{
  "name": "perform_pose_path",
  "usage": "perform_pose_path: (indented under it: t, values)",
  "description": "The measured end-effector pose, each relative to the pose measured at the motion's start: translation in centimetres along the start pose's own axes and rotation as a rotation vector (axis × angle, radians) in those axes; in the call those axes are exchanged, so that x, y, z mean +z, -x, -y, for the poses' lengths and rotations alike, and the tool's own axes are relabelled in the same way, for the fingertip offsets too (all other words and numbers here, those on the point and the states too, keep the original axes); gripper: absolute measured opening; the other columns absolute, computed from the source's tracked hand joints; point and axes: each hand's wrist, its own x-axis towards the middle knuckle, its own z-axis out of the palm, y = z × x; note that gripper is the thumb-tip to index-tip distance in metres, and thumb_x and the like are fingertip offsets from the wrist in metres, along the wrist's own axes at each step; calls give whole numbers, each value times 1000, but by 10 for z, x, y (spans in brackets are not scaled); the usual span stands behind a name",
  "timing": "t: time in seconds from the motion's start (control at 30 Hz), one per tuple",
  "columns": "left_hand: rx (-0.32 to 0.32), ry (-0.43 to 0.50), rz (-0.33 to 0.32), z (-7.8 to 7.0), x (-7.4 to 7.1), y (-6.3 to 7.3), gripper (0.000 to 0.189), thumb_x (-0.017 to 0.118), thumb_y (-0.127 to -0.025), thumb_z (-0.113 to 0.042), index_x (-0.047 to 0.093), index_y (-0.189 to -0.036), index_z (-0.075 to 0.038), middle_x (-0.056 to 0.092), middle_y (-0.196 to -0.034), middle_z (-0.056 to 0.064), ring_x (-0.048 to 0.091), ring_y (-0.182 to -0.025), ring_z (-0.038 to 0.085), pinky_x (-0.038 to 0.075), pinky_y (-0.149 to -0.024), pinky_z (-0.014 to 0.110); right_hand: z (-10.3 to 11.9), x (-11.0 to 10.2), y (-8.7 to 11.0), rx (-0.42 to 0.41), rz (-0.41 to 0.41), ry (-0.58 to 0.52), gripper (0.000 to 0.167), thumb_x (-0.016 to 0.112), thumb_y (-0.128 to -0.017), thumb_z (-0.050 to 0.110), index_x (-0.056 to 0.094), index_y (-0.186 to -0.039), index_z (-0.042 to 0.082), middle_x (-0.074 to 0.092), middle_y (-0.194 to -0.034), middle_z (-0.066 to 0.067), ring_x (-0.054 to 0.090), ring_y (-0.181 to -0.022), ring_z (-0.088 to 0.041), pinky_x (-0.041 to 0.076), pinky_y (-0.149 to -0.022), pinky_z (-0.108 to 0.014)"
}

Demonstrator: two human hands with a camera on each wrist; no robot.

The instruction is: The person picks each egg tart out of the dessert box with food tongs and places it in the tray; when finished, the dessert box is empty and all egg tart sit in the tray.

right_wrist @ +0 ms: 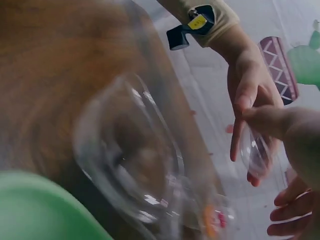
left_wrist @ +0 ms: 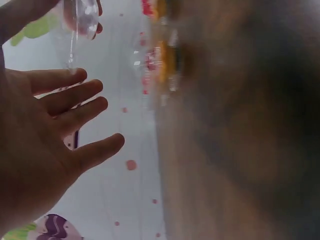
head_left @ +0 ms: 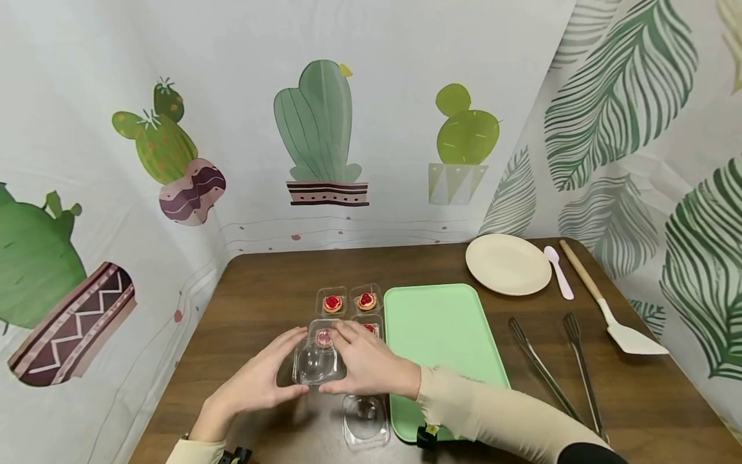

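Observation:
A clear plastic tart box point(head_left: 348, 303) sits mid-table with two red-topped tarts point(head_left: 332, 303) in its back cells and more partly hidden in front. My right hand point(head_left: 353, 364) grips a clear dome lid point(head_left: 315, 367) over the front left cell, fingers on top and thumb below. On the lid's left side rests my left hand point(head_left: 272, 377), fingers straight; the left wrist view shows that left hand point(left_wrist: 65, 110) spread, with the dome lid point(left_wrist: 80, 20) just past its fingertips. A second clear dome point(head_left: 365, 419) lies nearer me, large and blurred as the second dome point(right_wrist: 130, 155) in the right wrist view.
A mint green tray point(head_left: 440, 328) lies right of the box. Further right are metal tongs point(head_left: 551, 367), a white spatula point(head_left: 614, 319) with a wooden handle, a pink spoon point(head_left: 559, 272) and a cream plate point(head_left: 507, 264). Cactus-print cloth walls close in the brown table point(head_left: 261, 296).

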Motion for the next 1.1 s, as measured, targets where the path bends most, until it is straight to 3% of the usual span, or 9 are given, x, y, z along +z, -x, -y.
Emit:
perform_pose_path:
  t: [0.17, 0.5, 0.67, 1.1]
  values:
    - [-27, -44, 51, 6, 14, 5, 92, 82, -73, -39, 41, -146, 0, 41, -151, 15, 35, -141, 38, 36, -110, 54, 7, 18, 3, 21, 29, 71, 99, 58, -79, 75, 49, -139, -3, 48, -144, -22, 44, -135, -36, 32, -116, -40]
    - [40, -165, 4, 10, 30, 8, 91, 82, -71, -40, 46, -140, 5, 47, -144, 20, 42, -134, 43, 38, -108, 57, 11, 37, 9, 83, 64, 96, 103, 60, -76, 75, 46, -140, -5, 45, -146, -23, 40, -137, -39, 31, -116, -43]
    - [18, -171, 6, 11, 35, 8, 93, 82, -70, -42, 45, -143, 2, 44, -148, 19, 39, -136, 43, 36, -110, 55, 10, 41, 10, 89, 58, 119, 103, 60, -76, 75, 48, -138, -6, 47, -144, -24, 39, -137, -41, 30, -117, -43]
    - [-27, -175, 42, 8, 39, 10, 92, 80, -73, -45, 44, -144, 0, 37, -153, 17, 35, -140, 41, 37, -110, 52, 13, 46, 12, 153, 99, 52, 104, 63, -77, 72, 43, -142, -7, 39, -149, -26, 31, -140, -46, 33, -114, -48]
